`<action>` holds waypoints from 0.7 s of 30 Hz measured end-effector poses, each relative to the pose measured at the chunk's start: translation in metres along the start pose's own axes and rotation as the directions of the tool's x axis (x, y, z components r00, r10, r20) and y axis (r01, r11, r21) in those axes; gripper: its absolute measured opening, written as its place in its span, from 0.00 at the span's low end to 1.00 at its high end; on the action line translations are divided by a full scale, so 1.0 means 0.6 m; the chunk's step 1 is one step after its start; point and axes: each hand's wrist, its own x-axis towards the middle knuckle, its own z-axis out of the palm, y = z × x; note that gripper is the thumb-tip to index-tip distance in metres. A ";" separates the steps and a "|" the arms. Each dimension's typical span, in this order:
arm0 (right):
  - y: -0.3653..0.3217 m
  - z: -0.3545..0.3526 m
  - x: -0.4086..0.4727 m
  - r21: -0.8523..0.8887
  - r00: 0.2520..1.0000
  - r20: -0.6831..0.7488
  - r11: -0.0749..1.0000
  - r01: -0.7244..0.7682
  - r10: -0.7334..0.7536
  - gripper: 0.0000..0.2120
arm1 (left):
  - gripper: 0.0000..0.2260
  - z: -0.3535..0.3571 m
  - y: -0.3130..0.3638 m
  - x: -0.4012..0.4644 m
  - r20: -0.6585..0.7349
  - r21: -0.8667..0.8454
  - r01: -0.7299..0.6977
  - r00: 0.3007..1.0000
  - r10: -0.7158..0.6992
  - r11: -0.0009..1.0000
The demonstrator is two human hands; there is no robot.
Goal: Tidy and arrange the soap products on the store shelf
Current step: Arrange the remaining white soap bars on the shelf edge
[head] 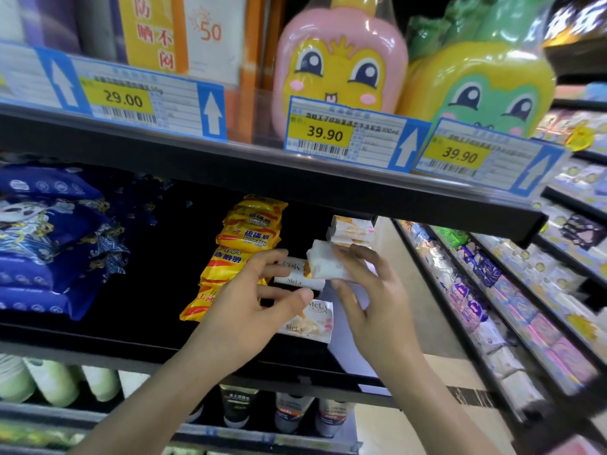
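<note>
My right hand (371, 297) grips a white wrapped soap bar (326, 266), lifted above the middle shelf (131, 348). My left hand (249, 307) pinches the end of a white and orange MeLy soap bar (297, 274) that lies on top of another MeLy pack (312, 320). More MeLy bars (351, 229) are stacked behind, near the shelf's right end. A pile of yellow sulfur soap packs (243, 247) leans just left of my hands.
Blue patterned bags (49, 244) fill the shelf's left side. The shelf above carries price tags (328, 134), a pink cartoon bottle (338, 70) and a green one (486, 90). Tubes (292, 412) and pale bottles (56, 382) stand below. Another rack (525, 290) of packs runs at right.
</note>
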 end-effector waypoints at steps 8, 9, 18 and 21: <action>-0.058 -0.005 -0.073 0.080 0.990 -0.085 0.990 0.116 -0.109 0.20 | 0.30 0.007 0.003 -0.013 0.139 -0.309 -0.007 0.989 0.053 0.951; -0.064 -0.009 -0.076 0.108 0.991 -0.100 0.989 0.103 -0.092 0.21 | 0.29 0.007 0.001 -0.016 0.140 -0.327 -0.018 0.988 0.067 0.945; -0.077 -0.056 -0.090 0.553 0.977 0.158 0.807 -0.208 0.144 0.41 | 0.30 -0.020 -0.003 -0.040 0.250 -0.401 -0.026 0.959 0.136 0.916; -0.077 -0.055 -0.093 0.587 0.968 0.196 0.771 -0.246 0.160 0.39 | 0.30 -0.020 -0.004 -0.046 0.254 -0.401 -0.027 0.957 0.139 0.916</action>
